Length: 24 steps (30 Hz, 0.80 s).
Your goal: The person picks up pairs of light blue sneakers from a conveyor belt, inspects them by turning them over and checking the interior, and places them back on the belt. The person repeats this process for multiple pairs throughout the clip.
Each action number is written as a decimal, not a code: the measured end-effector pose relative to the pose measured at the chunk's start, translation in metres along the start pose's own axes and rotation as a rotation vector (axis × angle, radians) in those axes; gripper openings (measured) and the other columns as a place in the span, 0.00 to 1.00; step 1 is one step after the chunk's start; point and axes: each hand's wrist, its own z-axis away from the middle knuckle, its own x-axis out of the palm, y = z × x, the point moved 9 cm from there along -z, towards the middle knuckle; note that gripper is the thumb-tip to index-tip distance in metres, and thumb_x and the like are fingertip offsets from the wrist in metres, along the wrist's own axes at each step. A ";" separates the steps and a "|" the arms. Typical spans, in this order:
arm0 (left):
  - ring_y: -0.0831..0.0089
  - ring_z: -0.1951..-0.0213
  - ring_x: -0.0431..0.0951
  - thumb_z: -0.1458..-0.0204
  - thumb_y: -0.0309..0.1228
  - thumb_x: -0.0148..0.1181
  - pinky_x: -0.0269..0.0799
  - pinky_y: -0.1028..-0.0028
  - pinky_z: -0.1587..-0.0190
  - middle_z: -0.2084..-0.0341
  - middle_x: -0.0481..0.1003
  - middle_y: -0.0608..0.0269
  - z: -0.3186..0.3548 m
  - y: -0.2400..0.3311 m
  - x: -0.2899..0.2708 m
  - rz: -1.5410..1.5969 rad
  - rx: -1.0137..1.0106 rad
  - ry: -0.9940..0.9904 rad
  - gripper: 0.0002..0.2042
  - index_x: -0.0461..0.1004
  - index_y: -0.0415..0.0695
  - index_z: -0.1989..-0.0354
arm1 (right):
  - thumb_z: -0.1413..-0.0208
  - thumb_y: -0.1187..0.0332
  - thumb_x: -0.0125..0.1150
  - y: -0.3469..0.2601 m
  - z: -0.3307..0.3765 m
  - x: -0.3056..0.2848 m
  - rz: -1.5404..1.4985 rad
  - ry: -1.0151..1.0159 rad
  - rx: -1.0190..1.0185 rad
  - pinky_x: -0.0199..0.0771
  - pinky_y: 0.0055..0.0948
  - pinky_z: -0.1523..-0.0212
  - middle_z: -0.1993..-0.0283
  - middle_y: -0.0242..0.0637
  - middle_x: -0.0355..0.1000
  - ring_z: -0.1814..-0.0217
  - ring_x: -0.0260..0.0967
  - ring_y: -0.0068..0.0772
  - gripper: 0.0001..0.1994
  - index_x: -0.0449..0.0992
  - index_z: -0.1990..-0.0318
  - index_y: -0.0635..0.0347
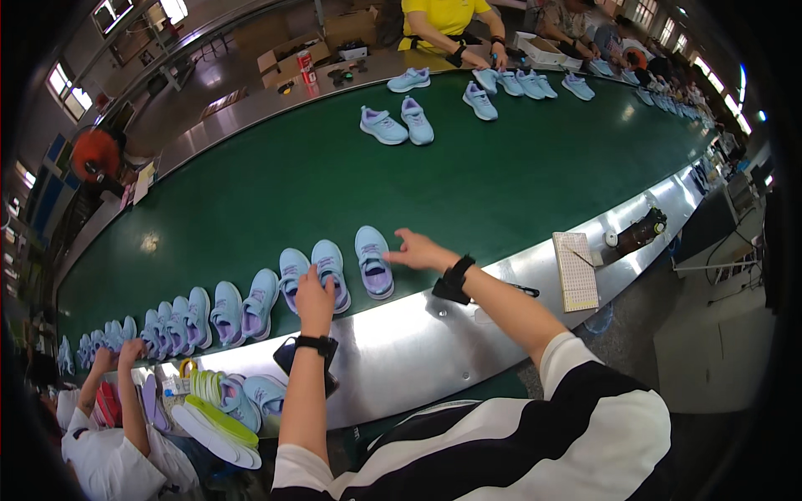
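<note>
My left hand is at the opening of a light blue sneaker, its fingers closed on the side and partly hiding it. Close against that shoe stands another light blue sneaker. To the right, a third sneaker with a lilac lining sits slightly apart, toe pointing away from me. Beside it is my right hand, thumb and forefinger spread. The thumb tip reaches the shoe's edge; whether it touches I cannot tell. All three shoes rest on the green belt.
More sneakers line the near edge leftward, where a co-worker's hands work. Insoles lie below them. A paper pad with a pen and a dark bottle lie on the metal ledge. Across, a person in yellow handles shoes.
</note>
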 end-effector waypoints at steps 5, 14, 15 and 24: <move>0.51 0.63 0.79 0.53 0.42 0.66 0.76 0.57 0.63 0.64 0.76 0.49 -0.014 -0.007 0.021 -0.251 0.010 -0.054 0.20 0.75 0.43 0.55 | 0.46 0.55 0.63 0.022 0.002 0.063 -0.037 0.154 0.054 0.69 0.39 0.44 0.47 0.56 0.71 0.46 0.70 0.50 0.38 0.56 0.32 0.65; 0.54 0.69 0.78 0.39 0.31 0.50 0.72 0.63 0.64 0.73 0.74 0.48 0.026 0.005 -0.020 0.414 -0.044 0.089 0.11 0.75 0.37 0.56 | 0.40 0.72 0.50 0.007 0.073 0.039 -1.007 0.036 0.037 0.64 0.31 0.39 0.44 0.43 0.71 0.41 0.67 0.32 0.22 0.65 0.38 0.69; 0.67 0.74 0.75 0.36 0.32 0.47 0.69 0.68 0.68 0.80 0.71 0.53 0.039 0.006 -0.019 0.529 -0.113 0.020 0.12 0.73 0.36 0.56 | 0.39 0.71 0.50 -0.001 0.093 0.041 -1.039 -0.054 0.054 0.62 0.31 0.38 0.42 0.42 0.69 0.40 0.65 0.31 0.21 0.65 0.39 0.68; 0.67 0.35 0.62 0.32 0.41 0.41 0.58 0.65 0.34 0.34 0.61 0.64 0.187 0.067 -0.038 1.714 -0.641 -0.330 0.24 0.52 0.48 0.30 | 0.33 0.67 0.44 -0.055 0.231 0.058 -1.333 -0.162 0.099 0.62 0.32 0.35 0.33 0.42 0.61 0.33 0.61 0.33 0.27 0.51 0.30 0.65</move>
